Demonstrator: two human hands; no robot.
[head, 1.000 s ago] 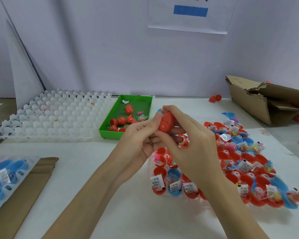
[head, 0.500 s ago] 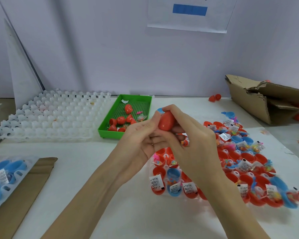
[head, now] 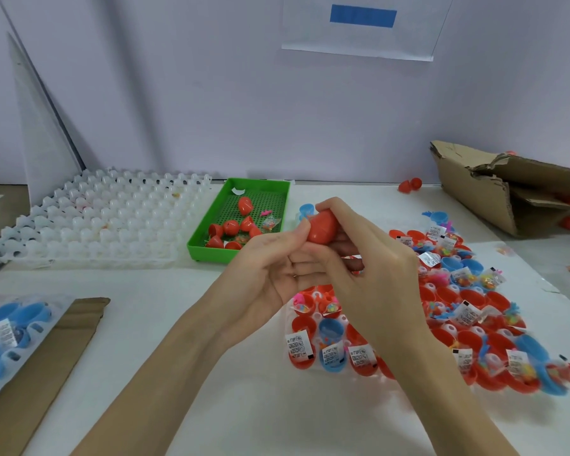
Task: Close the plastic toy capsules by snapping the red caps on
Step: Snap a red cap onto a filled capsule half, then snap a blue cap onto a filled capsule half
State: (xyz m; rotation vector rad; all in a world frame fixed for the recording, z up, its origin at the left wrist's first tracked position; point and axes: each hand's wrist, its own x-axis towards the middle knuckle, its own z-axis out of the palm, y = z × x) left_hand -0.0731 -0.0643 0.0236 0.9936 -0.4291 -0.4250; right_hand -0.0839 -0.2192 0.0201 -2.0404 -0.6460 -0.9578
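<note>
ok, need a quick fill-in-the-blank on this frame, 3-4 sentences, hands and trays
1. Both hands, left hand and right hand, hold one ____ capsule above the table.
2. The loose red caps lie in a ____ tray.
3. The white grid tray sits to the ____ of that tray.
4. The torn cardboard box sits at the far ____ of the table.

Missing words: red; green; left; right

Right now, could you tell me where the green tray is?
The green tray sits at centre-left on the table, right of the white cell tray and just behind the left hand.
</note>
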